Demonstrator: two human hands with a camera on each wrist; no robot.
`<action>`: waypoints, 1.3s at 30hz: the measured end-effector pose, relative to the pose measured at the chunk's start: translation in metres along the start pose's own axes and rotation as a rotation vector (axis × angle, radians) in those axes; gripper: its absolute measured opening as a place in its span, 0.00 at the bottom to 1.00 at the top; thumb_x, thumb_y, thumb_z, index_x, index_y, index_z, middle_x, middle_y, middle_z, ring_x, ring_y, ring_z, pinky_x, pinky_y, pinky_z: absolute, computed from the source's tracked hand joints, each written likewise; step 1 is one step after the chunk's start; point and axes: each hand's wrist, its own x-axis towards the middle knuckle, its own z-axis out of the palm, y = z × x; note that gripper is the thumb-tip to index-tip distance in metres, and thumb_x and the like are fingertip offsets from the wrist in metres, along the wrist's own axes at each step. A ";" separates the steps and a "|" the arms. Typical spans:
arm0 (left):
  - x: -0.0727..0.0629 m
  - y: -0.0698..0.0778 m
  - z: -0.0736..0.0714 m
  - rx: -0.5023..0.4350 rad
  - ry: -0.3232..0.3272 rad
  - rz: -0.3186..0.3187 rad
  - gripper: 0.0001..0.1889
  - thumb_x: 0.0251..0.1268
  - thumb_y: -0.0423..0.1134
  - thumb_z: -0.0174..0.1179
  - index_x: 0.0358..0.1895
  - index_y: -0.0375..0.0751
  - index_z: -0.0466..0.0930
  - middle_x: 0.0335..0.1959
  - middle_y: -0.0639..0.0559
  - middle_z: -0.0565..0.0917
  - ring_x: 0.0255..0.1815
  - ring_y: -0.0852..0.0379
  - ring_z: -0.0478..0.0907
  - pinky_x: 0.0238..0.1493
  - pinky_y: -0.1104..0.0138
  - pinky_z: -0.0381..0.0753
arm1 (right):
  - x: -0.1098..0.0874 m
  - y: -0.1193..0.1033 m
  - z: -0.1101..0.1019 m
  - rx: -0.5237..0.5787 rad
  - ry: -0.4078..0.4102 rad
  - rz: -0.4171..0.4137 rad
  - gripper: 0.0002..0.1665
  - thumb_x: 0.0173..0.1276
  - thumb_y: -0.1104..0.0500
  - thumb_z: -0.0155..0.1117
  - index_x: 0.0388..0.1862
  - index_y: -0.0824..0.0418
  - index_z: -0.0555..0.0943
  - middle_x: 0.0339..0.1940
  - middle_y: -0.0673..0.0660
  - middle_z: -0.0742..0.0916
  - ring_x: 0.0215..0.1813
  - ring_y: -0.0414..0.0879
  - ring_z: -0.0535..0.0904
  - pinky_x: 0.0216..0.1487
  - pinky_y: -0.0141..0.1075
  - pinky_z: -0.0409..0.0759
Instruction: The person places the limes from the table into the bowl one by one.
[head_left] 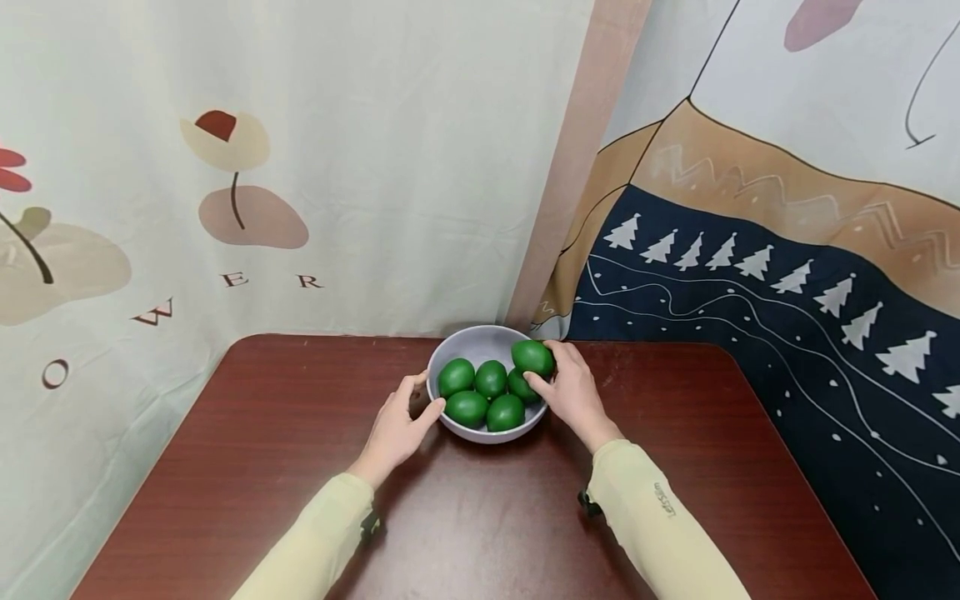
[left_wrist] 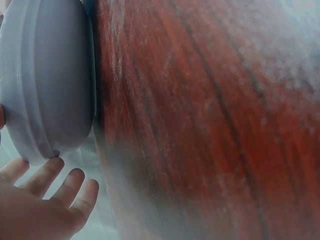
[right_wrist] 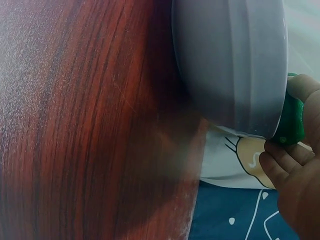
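Note:
A round grey bowl (head_left: 483, 434) stands near the back edge of the table and holds several glossy green limes (head_left: 467, 409). My right hand (head_left: 573, 390) grips one lime (head_left: 532, 357) at the bowl's right rim, on top of another lime. In the right wrist view that lime (right_wrist: 292, 120) shows between thumb and fingers, just past the rim. On the bowl's left side rests my left hand (head_left: 397, 427), thumb near the rim. The left wrist view has its spread, fairly straight fingers (left_wrist: 67, 187) with fingertips against the outer wall.
The bowl sits on a reddish-brown wooden table (head_left: 480, 525). Behind it hangs a pale printed curtain (head_left: 390, 167), and to the right a dark blue cloth with white trees (head_left: 720, 333). Both forearms wear light green sleeves (head_left: 645, 500) with a dark wrist device.

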 end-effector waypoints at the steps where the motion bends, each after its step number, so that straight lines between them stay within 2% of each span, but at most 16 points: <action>1: 0.000 0.000 0.000 0.001 0.003 0.004 0.30 0.73 0.54 0.63 0.74 0.52 0.69 0.65 0.45 0.80 0.67 0.43 0.73 0.67 0.44 0.71 | 0.000 0.000 0.001 -0.003 0.006 -0.003 0.31 0.66 0.53 0.76 0.65 0.63 0.77 0.56 0.62 0.80 0.54 0.56 0.78 0.59 0.52 0.79; 7: 0.000 -0.001 0.000 0.004 0.011 0.018 0.30 0.73 0.53 0.64 0.74 0.51 0.69 0.64 0.44 0.81 0.67 0.43 0.74 0.66 0.45 0.71 | 0.001 -0.002 0.005 -0.034 0.034 -0.017 0.31 0.66 0.53 0.76 0.63 0.63 0.77 0.55 0.63 0.80 0.55 0.57 0.78 0.60 0.54 0.79; 20: -0.001 0.000 0.001 0.005 0.007 0.004 0.30 0.73 0.53 0.63 0.74 0.53 0.69 0.63 0.44 0.81 0.66 0.43 0.73 0.66 0.44 0.71 | 0.010 -0.008 0.012 -0.088 0.011 -0.058 0.29 0.67 0.55 0.75 0.63 0.63 0.77 0.56 0.63 0.80 0.59 0.57 0.74 0.62 0.53 0.77; 27: -0.001 0.000 0.001 0.005 0.009 0.009 0.30 0.74 0.54 0.63 0.75 0.52 0.69 0.64 0.44 0.81 0.67 0.43 0.73 0.66 0.43 0.71 | 0.012 -0.010 0.014 -0.105 -0.009 -0.037 0.29 0.69 0.54 0.74 0.65 0.63 0.76 0.57 0.63 0.80 0.59 0.57 0.73 0.62 0.52 0.77; 39: -0.001 -0.001 0.000 -0.001 0.013 0.013 0.30 0.74 0.53 0.63 0.74 0.53 0.69 0.64 0.45 0.81 0.67 0.43 0.73 0.66 0.44 0.71 | 0.016 -0.012 0.018 -0.166 -0.008 -0.076 0.33 0.70 0.54 0.73 0.69 0.65 0.75 0.60 0.65 0.81 0.60 0.60 0.72 0.62 0.52 0.77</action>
